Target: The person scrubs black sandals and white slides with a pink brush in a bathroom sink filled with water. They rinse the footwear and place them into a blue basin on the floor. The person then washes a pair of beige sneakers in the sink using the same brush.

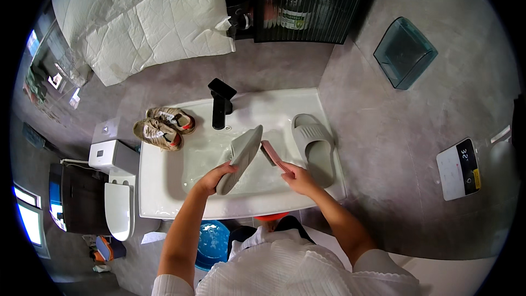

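Observation:
Over the white washbasin point(241, 208), my left hand point(215, 177) grips a light grey slide slipper point(244, 155) by its heel end, tilted on its side. The fingers of my right hand point(298, 178) are closed round the handle of a pink brush point(273, 154). Its dark bristles face the slipper, with a small gap between them. The matching grey slipper point(316, 151) lies on the basin's right side, toe pointing away from me. Shallow, sudsy-looking water covers the basin floor below my hands.
A black faucet point(221, 104) rises at the basin's back edge. Brown sneakers point(164, 127) rest on its left corner. A blue basin point(212, 244) of water stands below, near a white toilet point(119, 208). Dark green wall box point(404, 53) and white-and-black digital device point(459, 169) are at right.

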Demonstrator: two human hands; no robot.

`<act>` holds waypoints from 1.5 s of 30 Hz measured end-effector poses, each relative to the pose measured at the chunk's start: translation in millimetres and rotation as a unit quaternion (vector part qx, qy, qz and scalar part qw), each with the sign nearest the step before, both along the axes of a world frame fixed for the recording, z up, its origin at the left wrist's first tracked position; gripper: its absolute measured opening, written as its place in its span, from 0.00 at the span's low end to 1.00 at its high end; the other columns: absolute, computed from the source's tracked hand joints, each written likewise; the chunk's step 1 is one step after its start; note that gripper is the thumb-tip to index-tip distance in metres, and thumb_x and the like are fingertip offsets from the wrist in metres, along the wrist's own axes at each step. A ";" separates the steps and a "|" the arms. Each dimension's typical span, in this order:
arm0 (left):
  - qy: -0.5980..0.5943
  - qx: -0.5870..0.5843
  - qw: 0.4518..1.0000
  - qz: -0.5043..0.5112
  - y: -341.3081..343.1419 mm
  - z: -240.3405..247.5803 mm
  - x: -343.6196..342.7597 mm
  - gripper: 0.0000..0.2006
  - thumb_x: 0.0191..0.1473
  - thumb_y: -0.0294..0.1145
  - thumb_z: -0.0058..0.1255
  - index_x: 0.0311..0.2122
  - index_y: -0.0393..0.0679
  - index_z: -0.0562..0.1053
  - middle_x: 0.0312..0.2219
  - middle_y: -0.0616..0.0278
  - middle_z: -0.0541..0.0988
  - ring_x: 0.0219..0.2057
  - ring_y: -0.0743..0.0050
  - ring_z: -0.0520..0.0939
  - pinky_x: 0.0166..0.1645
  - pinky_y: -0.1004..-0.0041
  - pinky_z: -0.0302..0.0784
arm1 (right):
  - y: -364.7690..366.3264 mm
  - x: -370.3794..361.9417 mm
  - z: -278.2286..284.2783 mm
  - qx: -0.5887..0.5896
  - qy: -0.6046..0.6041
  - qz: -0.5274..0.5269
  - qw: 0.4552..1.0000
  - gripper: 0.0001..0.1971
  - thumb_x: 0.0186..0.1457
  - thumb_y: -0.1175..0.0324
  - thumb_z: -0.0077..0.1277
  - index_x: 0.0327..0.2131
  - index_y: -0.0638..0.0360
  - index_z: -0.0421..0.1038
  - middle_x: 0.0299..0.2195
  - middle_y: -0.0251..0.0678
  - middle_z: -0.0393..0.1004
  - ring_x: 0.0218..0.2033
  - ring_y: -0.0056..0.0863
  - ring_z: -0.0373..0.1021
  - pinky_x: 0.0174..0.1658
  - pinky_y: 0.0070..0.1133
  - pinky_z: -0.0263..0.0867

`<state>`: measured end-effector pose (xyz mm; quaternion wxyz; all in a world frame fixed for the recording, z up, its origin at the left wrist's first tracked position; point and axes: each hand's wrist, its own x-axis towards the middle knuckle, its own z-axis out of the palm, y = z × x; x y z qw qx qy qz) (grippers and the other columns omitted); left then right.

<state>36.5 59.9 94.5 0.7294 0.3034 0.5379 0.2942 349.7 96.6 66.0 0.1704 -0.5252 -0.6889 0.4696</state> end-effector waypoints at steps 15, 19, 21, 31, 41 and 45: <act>0.322 0.139 0.936 0.007 5.0 0.0 71.5 0.39 0.38 0.55 0.61 0.59 0.56 0.67 0.65 0.38 0.45 0.67 0.46 0.47 0.64 0.58 0.56 | 20.1 43.5 12.9 0.306 -0.149 -0.110 0.934 0.19 0.47 0.66 0.57 0.42 0.53 0.62 0.32 0.45 0.74 0.36 0.50 0.72 0.35 0.41 0.67; 0.426 0.155 0.891 -0.029 -6.2 -8.0 60.6 0.40 0.38 0.58 0.60 0.58 0.55 0.68 0.62 0.37 0.54 0.67 0.45 0.46 0.64 0.55 0.56 | 26.8 26.7 14.7 0.268 -0.167 -0.073 0.946 0.16 0.45 0.68 0.58 0.37 0.57 0.62 0.28 0.46 0.74 0.31 0.50 0.71 0.34 0.39 0.67; 0.465 0.153 0.871 -0.040 -14.9 -9.0 52.3 0.39 0.38 0.59 0.60 0.58 0.54 0.69 0.60 0.38 0.59 0.67 0.45 0.46 0.64 0.55 0.56 | 22.6 10.8 25.3 0.253 -0.098 -0.067 0.960 0.14 0.45 0.69 0.57 0.34 0.60 0.63 0.26 0.46 0.74 0.29 0.48 0.72 0.33 0.37 0.67; 0.552 0.084 0.829 -0.029 -41.5 -4.2 15.6 0.41 0.38 0.62 0.59 0.59 0.57 0.66 0.65 0.49 0.52 0.65 0.42 0.50 0.59 0.47 0.59 | 17.6 -59.7 8.0 0.108 0.080 0.013 0.991 0.14 0.47 0.65 0.56 0.35 0.62 0.68 0.26 0.42 0.75 0.27 0.36 0.72 0.33 0.29 0.67; 0.610 0.091 0.787 -0.009 -38.6 -14.3 32.7 0.40 0.40 0.57 0.62 0.60 0.60 0.64 0.67 0.51 0.39 0.63 0.38 0.52 0.56 0.41 0.60 | 12.7 -39.8 -1.5 0.286 -0.035 -0.004 0.958 0.26 0.52 0.65 0.54 0.55 0.57 0.63 0.42 0.44 0.70 0.40 0.44 0.71 0.41 0.34 0.69; 0.634 0.191 0.749 0.024 -34.3 -22.9 50.9 0.37 0.41 0.51 0.63 0.58 0.57 0.65 0.67 0.48 0.41 0.64 0.37 0.50 0.58 0.41 0.57 | 27.1 10.4 -20.4 0.314 -0.184 -0.108 0.925 0.29 0.54 0.68 0.49 0.60 0.57 0.56 0.44 0.45 0.64 0.38 0.45 0.70 0.36 0.36 0.70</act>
